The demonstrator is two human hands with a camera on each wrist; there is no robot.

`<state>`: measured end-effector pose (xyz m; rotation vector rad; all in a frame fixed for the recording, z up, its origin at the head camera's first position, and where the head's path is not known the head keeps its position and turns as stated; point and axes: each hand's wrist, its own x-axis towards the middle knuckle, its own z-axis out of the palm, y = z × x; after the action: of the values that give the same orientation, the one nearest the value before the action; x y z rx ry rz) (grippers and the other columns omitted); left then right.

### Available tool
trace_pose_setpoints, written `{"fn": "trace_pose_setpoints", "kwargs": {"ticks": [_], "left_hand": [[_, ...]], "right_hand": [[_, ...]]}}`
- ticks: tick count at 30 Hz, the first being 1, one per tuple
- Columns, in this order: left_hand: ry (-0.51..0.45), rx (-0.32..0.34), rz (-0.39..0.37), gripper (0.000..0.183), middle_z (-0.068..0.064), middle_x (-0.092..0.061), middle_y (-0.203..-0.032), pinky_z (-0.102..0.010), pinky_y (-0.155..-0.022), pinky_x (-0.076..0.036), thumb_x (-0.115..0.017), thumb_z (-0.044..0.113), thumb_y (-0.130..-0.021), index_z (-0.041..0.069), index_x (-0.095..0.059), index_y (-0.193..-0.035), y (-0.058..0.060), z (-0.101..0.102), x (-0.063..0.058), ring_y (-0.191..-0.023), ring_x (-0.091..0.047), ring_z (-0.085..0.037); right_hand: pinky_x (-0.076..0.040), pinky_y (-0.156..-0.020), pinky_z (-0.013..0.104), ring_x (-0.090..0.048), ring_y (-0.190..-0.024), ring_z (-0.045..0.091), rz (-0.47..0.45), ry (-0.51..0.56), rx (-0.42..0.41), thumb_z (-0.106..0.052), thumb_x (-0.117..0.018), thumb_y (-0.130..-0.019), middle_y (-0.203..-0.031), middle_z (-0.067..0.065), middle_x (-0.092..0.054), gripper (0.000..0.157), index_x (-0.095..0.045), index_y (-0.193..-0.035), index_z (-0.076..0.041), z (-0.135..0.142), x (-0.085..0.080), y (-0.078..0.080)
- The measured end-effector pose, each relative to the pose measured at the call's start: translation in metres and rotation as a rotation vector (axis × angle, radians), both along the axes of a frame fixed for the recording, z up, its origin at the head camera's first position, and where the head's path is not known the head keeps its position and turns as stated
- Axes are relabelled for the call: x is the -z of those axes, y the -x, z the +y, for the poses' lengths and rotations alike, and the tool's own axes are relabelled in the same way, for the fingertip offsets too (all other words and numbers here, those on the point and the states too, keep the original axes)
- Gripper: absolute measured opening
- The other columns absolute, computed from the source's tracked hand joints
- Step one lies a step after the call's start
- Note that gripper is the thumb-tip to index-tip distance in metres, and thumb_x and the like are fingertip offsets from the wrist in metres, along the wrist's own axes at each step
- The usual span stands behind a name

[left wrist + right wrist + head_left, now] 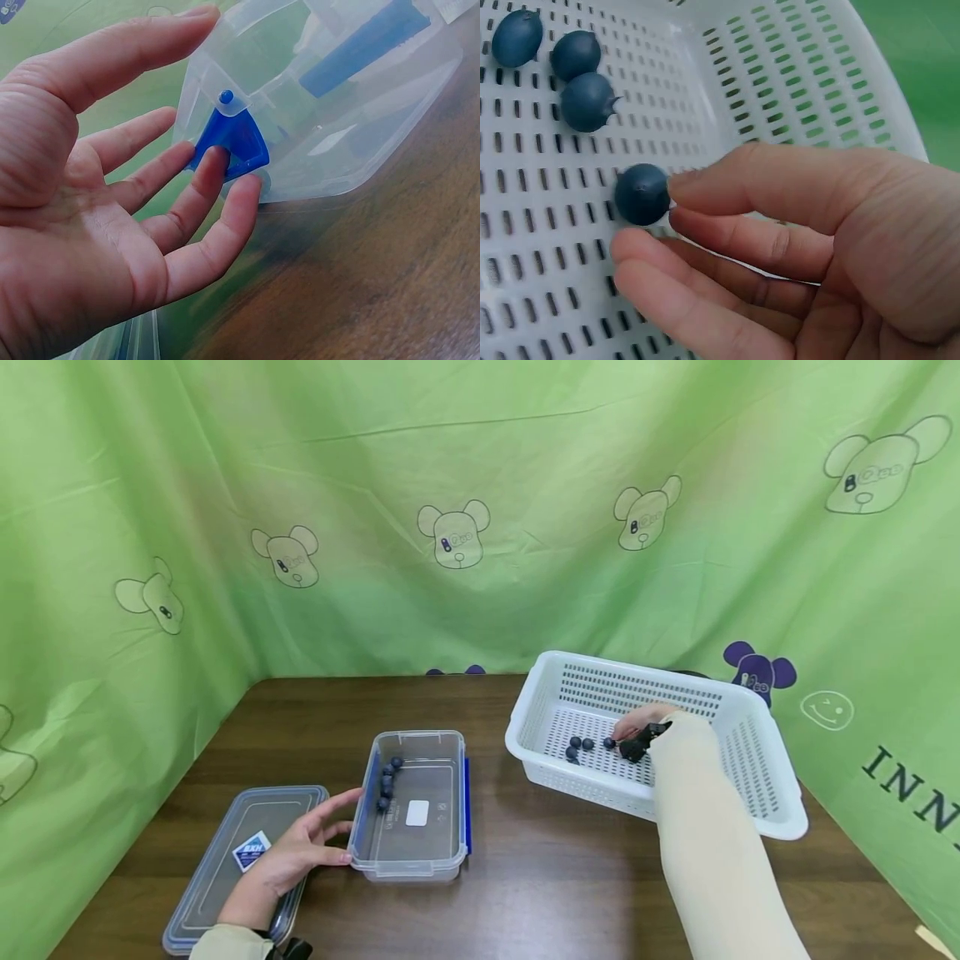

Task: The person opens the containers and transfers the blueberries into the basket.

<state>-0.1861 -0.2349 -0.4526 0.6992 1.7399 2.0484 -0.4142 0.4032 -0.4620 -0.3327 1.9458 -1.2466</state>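
My right hand (780,247) reaches down into a white perforated basket (768,777). Its thumb tip lies against one side of a blueberry (642,194), with the index fingertip close beside that berry; no grip around it shows. Several other blueberries (587,102) lie nearby on the basket floor. My left hand (300,843) rests its spread fingers against the left side of a clear plastic container (442,852). A blue latch (255,154) hangs by those fingers in the left wrist view. Inside the container, several blueberries (386,781) sit along the left side.
A clear lid (217,893) with a blue-and-white label lies on the brown wooden table (540,893), partly under the left hand and wrist. A green printed cloth (525,602) hangs behind and beside the table. The container stands left of the basket.
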Motion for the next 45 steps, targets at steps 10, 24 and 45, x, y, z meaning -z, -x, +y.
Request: {"fn": "trace_pose_setpoints", "kwargs": {"ticks": [10,24,45], "left_hand": [[0.004,-0.001,0.006,0.073,0.015,-0.044,-0.143,-0.028,-0.087,-0.052,-0.072,-0.003,-0.084,0.012,-0.044,-0.15,0.0,0.001,0.0,-0.116,-0.056,-0.021],[-0.001,-0.001,0.007,0.073,0.015,-0.045,-0.143,-0.029,-0.087,-0.052,-0.072,-0.004,-0.083,0.016,-0.047,-0.149,0.0,0.002,0.0,-0.116,-0.055,-0.02],[0.004,-0.004,-0.011,0.073,0.016,-0.045,-0.142,-0.029,-0.087,-0.053,-0.072,-0.003,-0.083,0.019,-0.048,-0.148,-0.002,0.003,-0.001,-0.116,-0.055,-0.018]], "right_hand": [[-0.054,-0.081,0.022,-0.07,-0.079,0.014,-0.192,0.113,0.501,0.002,-0.047,-0.1,-0.083,0.009,-0.071,0.021,-0.065,-0.09,-0.001,-0.085,-0.107,-0.072],[-0.056,-0.085,0.036,-0.07,-0.084,0.025,0.035,0.275,0.415,0.005,-0.056,-0.096,-0.092,0.018,-0.069,0.009,-0.057,-0.104,0.008,-0.158,-0.151,-0.056],[-0.057,-0.081,0.04,-0.07,-0.074,0.022,0.04,0.31,0.128,0.005,-0.059,-0.093,-0.102,0.037,-0.064,0.035,-0.053,-0.123,0.023,-0.33,-0.116,-0.093]]}}
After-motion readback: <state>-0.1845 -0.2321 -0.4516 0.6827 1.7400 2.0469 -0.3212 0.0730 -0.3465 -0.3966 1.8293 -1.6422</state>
